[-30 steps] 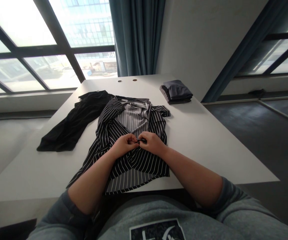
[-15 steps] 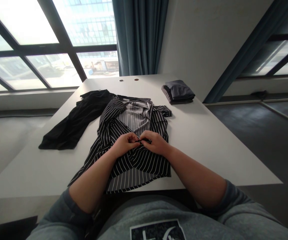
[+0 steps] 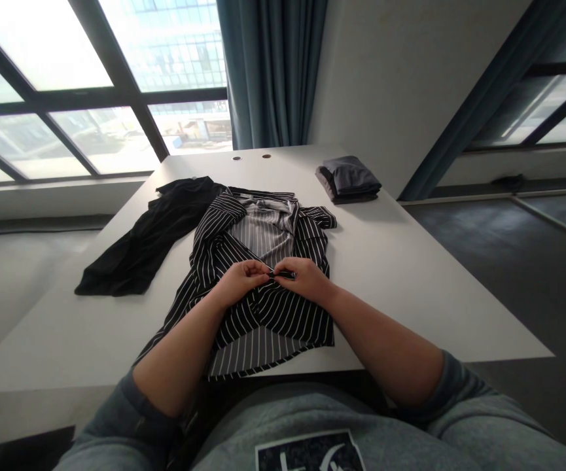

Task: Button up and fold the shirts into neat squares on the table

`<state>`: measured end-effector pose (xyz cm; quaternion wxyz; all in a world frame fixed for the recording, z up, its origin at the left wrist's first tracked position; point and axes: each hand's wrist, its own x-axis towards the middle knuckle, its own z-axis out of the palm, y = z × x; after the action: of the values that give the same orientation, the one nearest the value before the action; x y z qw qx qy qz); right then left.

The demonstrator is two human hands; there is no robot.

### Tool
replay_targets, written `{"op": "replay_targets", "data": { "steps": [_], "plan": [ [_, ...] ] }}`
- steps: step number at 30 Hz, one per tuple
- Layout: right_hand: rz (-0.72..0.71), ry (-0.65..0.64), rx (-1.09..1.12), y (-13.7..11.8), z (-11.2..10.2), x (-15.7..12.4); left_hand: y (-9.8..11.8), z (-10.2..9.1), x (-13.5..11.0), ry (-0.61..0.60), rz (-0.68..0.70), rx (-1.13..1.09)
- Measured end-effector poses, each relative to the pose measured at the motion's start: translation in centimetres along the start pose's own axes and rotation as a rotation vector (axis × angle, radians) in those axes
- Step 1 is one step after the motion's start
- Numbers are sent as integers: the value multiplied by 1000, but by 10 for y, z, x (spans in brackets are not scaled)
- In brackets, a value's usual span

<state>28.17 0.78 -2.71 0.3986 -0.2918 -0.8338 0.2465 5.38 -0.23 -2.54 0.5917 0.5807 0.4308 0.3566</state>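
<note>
A black shirt with white stripes (image 3: 292, 314) lies spread on the white table in front of me, its collar end away from me and its hem at the near edge. Its upper front gapes, showing the paler inner side. My left hand (image 3: 243, 280) pinches the shirt's front edge near the middle. Close beside it, my right hand (image 3: 305, 278) pinches the same edge, fingertips almost touching the left ones. Whether a button sits between the fingers is too small to make out.
Left of the shirt lies a black garment (image 3: 150, 235), flat on the white table (image 3: 410, 294). A stack of folded dark grey clothes (image 3: 349, 180) rests at the back right. Behind the table hang a blue curtain (image 3: 273, 72) and large windows.
Both hands stay pinched on the shirt front, with only slight finger movement; the left fingertips have shifted a little. The whole view has moved slightly. The other clothes lie as before.
</note>
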Motion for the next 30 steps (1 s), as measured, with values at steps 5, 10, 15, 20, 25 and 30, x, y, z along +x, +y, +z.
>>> {"op": "replay_targets", "data": {
  "steps": [5,10,15,20,25,30],
  "plan": [
    [-48,-24,-55,-1,3,-1,-1,-2,1,-17,-18,-13],
    [-103,-43,-138,-3,5,-1,0,-2,1,-27,-2,-22],
    [-102,-31,-146,-5,5,-1,2,-1,0,-35,73,30],
    [-70,-11,-104,-2,6,-1,1,-2,-1,-27,97,157],
    [-74,-8,-118,0,8,-2,-2,-3,0,-52,105,199],
    [-112,-15,-126,0,6,-1,-1,0,-2,-9,206,398]
  ]
}}
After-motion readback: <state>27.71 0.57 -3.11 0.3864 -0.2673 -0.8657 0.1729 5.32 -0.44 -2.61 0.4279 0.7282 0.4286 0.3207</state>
